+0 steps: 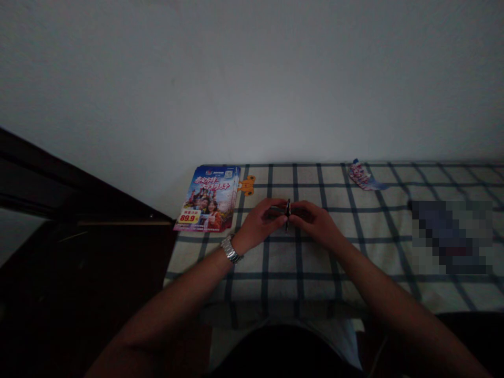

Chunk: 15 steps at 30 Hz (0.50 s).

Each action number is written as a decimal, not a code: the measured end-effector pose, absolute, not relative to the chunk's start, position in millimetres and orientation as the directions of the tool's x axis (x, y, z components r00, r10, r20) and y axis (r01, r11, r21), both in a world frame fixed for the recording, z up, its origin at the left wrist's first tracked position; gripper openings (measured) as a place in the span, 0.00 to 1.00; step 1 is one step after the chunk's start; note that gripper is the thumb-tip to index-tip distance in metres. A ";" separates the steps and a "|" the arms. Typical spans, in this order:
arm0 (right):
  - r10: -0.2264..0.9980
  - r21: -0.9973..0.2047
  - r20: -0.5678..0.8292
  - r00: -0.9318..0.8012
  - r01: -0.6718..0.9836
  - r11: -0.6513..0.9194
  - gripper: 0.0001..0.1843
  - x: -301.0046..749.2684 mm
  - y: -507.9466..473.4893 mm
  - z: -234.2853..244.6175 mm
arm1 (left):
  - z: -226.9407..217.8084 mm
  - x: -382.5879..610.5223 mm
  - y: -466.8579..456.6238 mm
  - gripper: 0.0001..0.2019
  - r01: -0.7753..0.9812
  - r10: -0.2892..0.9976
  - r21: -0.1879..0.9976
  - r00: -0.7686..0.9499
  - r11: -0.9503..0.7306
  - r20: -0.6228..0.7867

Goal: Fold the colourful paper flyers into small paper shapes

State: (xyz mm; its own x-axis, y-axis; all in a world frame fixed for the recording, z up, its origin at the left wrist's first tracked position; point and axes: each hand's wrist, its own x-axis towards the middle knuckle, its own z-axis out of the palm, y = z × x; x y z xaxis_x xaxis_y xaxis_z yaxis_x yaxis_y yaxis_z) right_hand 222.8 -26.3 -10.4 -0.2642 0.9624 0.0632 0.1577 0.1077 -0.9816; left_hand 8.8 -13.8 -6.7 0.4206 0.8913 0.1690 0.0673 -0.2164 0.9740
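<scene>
Above the checked tablecloth (252,257), my left hand (260,223) and my right hand (315,223) meet from either side at a small thin object (288,212). It is dark with a lighter strip, upright and seen nearly edge-on, so its kind does not show. The fingertips and thumbs of both hands pinch it. A silver metal watch (231,249) circles my left wrist. Left of my hands lies a stack of printed flyers (207,199), and an orange-yellow toy-like cutout (247,186) rests against its right edge.
A crumpled blue, red and white wrapper (364,177) lies at the back right, near the pale wall (268,84). Farther right is a blurred-out dark item (451,236). Dark furniture (71,184) stands left of the table.
</scene>
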 end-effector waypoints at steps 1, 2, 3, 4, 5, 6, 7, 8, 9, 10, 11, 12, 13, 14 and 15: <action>0.963 -0.981 0.066 -0.261 0.161 0.111 0.19 222.8 -26.3 -10.4 | -7.4 8.7 -13.5 0.22 0.065 0.891 0.974 0.421 -0.217 0.170; 0.963 -0.980 0.070 -0.260 0.164 0.115 0.18 222.8 -26.2 -10.4 | -8.1 8.6 -13.3 0.21 0.062 0.891 0.975 0.420 -0.215 0.170; 0.963 -0.979 0.075 -0.259 0.165 0.120 0.18 222.9 -26.2 -10.5 | -8.8 8.6 -13.1 0.21 0.058 0.892 0.976 0.420 -0.212 0.169; 0.962 -0.978 0.080 -0.259 0.167 0.127 0.18 223.1 -26.1 -10.5 | -9.3 8.5 -12.9 0.21 0.050 0.891 0.977 0.421 -0.207 0.167; 0.962 -0.977 0.085 -0.260 0.169 0.132 0.17 223.2 -26.1 -10.5 | -9.8 8.5 -12.8 0.21 0.040 0.891 0.979 0.424 -0.199 0.164; 0.962 -0.976 0.086 -0.261 0.170 0.134 0.17 223.4 -26.2 -10.3 | -10.0 8.5 -12.7 0.21 0.031 0.891 0.981 0.424 -0.192 0.162; 0.961 -0.976 0.086 -0.262 0.171 0.134 0.17 223.5 -26.2 -10.1 | -10.2 8.5 -12.6 0.21 0.024 0.892 0.982 0.422 -0.189 0.161; 0.961 -0.976 0.087 -0.264 0.171 0.136 0.16 223.6 -26.3 -9.6 | -10.2 8.5 -12.6 0.21 0.023 0.894 0.982 0.418 -0.189 0.162; 0.960 -0.975 0.090 -0.265 0.173 0.139 0.16 223.7 -26.4 -9.0 | -10.0 8.4 -12.6 0.21 0.025 0.896 0.981 0.413 -0.191 0.164; 0.960 -0.974 0.094 -0.265 0.176 0.144 0.16 223.8 -26.5 -8.3 | -9.8 8.3 -12.8 0.21 0.029 0.897 0.980 0.409 -0.196 0.167; 0.959 -0.971 0.103 -0.266 0.182 0.155 0.16 223.8 -26.5 -7.5 | -9.4 8.2 -13.0 0.21 0.033 0.898 0.979 0.406 -0.202 0.172; 0.957 -0.967 0.116 -0.266 0.190 0.170 0.16 223.9 -26.4 -6.5 | -8.9 8.1 -13.2 0.20 0.037 0.898 0.977 0.403 -0.209 0.177; 0.955 -0.961 0.133 -0.266 0.201 0.190 0.16 223.9 -26.3 -5.6 | -8.4 8.0 -13.4 0.20 0.040 0.898 0.976 0.402 -0.215 0.181; 0.953 -0.954 0.152 -0.264 0.213 0.211 0.15 224.0 -26.0 -4.7 | -7.9 7.8 -13.6 0.19 0.044 0.897 0.974 0.400 -0.220 0.185; 0.950 -0.945 0.170 -0.263 0.228 0.233 0.15 224.1 -25.8 -3.9 | -7.4 7.6 -13.8 0.19 0.047 0.898 0.973 0.397 -0.226 0.189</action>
